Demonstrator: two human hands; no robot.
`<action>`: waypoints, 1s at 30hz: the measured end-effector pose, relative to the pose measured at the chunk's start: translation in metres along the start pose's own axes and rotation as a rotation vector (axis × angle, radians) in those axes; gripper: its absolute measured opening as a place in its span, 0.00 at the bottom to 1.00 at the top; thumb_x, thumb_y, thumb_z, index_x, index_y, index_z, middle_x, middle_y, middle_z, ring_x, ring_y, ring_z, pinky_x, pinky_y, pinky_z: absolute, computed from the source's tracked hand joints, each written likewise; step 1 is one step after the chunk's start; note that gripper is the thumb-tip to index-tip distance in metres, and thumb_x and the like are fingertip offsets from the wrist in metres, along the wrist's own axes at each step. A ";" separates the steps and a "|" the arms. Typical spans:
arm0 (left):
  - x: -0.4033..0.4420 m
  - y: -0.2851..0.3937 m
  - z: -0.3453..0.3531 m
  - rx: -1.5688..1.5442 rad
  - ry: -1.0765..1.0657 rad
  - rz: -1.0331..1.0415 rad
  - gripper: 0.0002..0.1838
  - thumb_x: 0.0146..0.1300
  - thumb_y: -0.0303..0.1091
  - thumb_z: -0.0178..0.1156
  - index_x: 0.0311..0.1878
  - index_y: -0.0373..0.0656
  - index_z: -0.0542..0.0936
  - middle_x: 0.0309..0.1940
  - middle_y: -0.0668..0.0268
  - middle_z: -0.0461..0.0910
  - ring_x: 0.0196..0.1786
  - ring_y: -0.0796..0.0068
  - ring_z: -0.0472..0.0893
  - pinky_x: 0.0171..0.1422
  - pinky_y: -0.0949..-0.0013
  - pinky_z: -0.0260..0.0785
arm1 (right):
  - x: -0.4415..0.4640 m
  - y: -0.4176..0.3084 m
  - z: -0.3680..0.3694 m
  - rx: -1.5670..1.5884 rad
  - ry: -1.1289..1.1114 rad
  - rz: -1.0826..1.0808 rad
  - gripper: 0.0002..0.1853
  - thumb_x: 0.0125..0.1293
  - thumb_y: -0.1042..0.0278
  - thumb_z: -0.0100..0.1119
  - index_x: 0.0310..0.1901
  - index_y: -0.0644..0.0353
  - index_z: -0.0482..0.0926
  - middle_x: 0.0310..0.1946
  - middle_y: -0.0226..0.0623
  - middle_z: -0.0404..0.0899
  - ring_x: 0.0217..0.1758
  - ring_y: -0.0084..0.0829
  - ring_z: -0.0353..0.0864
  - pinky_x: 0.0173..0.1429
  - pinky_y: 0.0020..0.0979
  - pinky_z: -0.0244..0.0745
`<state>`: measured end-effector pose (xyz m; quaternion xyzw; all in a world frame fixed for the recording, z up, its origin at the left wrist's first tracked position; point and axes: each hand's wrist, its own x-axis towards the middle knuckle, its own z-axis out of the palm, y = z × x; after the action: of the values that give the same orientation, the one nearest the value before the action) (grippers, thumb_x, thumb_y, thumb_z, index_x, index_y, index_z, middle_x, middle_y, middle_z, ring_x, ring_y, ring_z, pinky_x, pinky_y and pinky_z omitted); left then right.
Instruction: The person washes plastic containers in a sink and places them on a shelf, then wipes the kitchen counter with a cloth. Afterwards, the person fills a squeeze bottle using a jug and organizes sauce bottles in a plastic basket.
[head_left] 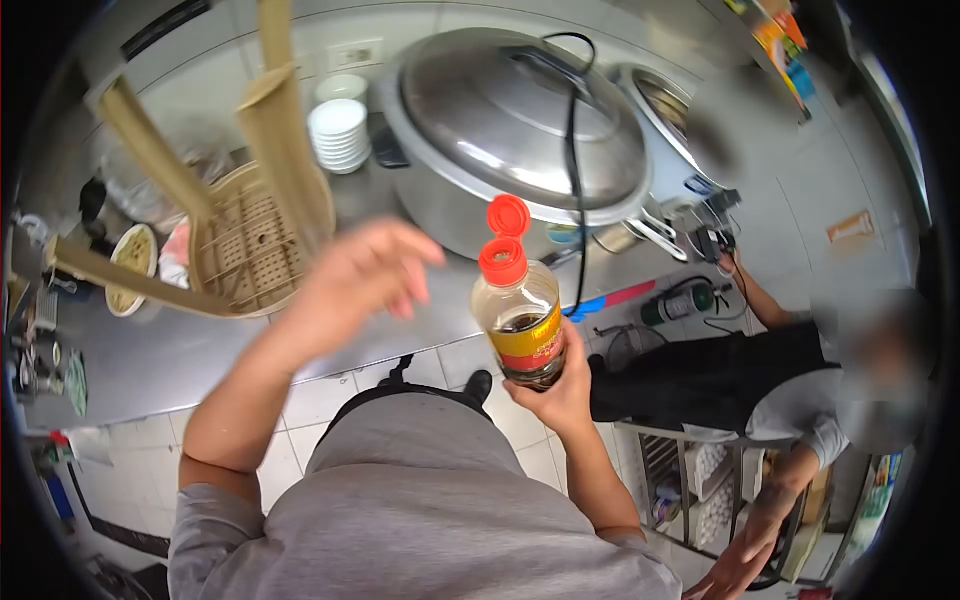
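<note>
A clear plastic sauce bottle with a yellow and red label stands nearly upright in my right hand. Dark liquid fills its lower part, and its red flip cap is hinged up. My right fingers wrap round the bottle's lower body. To its left, my left hand is raised over the counter edge, slightly blurred, fingers apart and a little bent, holding nothing. Behind the bottle sits a big round metal cooker with a domed lid and a black cord in front.
An upturned beige plastic stool rests on the steel counter, beside a bowl of food. Stacked white bowls stand near the wall. At right, a co-worker in a black apron reaches toward the counter. A rack is below.
</note>
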<state>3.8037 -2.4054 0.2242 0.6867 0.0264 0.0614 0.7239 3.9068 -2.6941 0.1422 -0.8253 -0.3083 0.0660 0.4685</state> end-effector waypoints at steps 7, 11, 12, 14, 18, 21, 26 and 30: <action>-0.026 -0.112 0.055 -0.216 -0.057 -0.333 0.41 0.60 0.47 0.71 0.70 0.43 0.62 0.64 0.58 0.69 0.61 0.69 0.75 0.58 0.62 0.74 | -0.004 -0.002 0.051 -0.401 -0.034 -0.122 0.53 0.37 0.66 0.78 0.68 0.62 0.61 0.55 0.50 0.72 0.59 0.50 0.71 0.64 0.48 0.62; -0.020 -0.121 0.052 -0.649 0.040 -0.450 0.36 0.62 0.45 0.69 0.68 0.45 0.65 0.63 0.62 0.71 0.62 0.69 0.75 0.63 0.56 0.73 | -0.006 -0.002 0.070 -0.539 -0.038 -0.109 0.53 0.39 0.66 0.77 0.70 0.60 0.60 0.58 0.50 0.69 0.61 0.49 0.70 0.66 0.49 0.60; -0.020 -0.126 0.050 -0.660 0.042 -0.446 0.36 0.62 0.45 0.69 0.68 0.45 0.65 0.63 0.62 0.71 0.62 0.69 0.75 0.63 0.56 0.73 | -0.006 -0.001 0.073 -0.591 -0.038 -0.124 0.53 0.39 0.66 0.77 0.70 0.60 0.60 0.57 0.50 0.70 0.61 0.51 0.70 0.65 0.49 0.61; -0.020 -0.138 0.046 -0.768 0.041 -0.480 0.31 0.63 0.43 0.68 0.66 0.45 0.68 0.59 0.64 0.75 0.60 0.69 0.77 0.62 0.53 0.74 | -0.006 -0.005 0.076 -0.652 -0.058 -0.114 0.52 0.39 0.66 0.77 0.70 0.58 0.60 0.57 0.51 0.70 0.61 0.52 0.70 0.65 0.49 0.61; -0.018 -0.160 0.047 -0.873 0.046 -0.477 0.29 0.64 0.42 0.67 0.64 0.44 0.70 0.56 0.64 0.77 0.59 0.69 0.78 0.63 0.51 0.73 | -0.002 -0.006 0.077 -0.724 -0.083 -0.108 0.52 0.40 0.67 0.76 0.70 0.56 0.61 0.58 0.51 0.70 0.61 0.51 0.70 0.66 0.48 0.60; -0.020 -0.166 0.047 -0.941 0.037 -0.439 0.27 0.65 0.42 0.65 0.64 0.44 0.70 0.57 0.63 0.77 0.60 0.67 0.78 0.64 0.50 0.73 | 0.001 -0.011 0.077 -0.788 -0.102 -0.109 0.52 0.40 0.67 0.76 0.70 0.54 0.61 0.58 0.50 0.69 0.61 0.51 0.70 0.66 0.48 0.60; -0.019 -0.167 0.044 -0.964 0.041 -0.413 0.27 0.66 0.42 0.63 0.65 0.43 0.69 0.58 0.61 0.76 0.61 0.65 0.78 0.65 0.49 0.72 | 0.006 -0.018 0.078 -0.832 -0.118 -0.107 0.50 0.41 0.67 0.74 0.71 0.51 0.61 0.56 0.47 0.70 0.60 0.48 0.70 0.64 0.49 0.61; -0.018 -0.169 0.042 -0.980 0.043 -0.422 0.27 0.67 0.42 0.62 0.66 0.43 0.68 0.59 0.61 0.76 0.62 0.64 0.77 0.65 0.48 0.72 | 0.010 -0.025 0.078 -0.841 -0.143 -0.102 0.50 0.41 0.67 0.74 0.71 0.51 0.61 0.56 0.48 0.70 0.60 0.48 0.70 0.64 0.49 0.61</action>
<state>3.7995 -2.4577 0.0576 0.2466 0.1470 -0.0661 0.9556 3.8726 -2.6224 0.1216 -0.9214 -0.3806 -0.0318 0.0716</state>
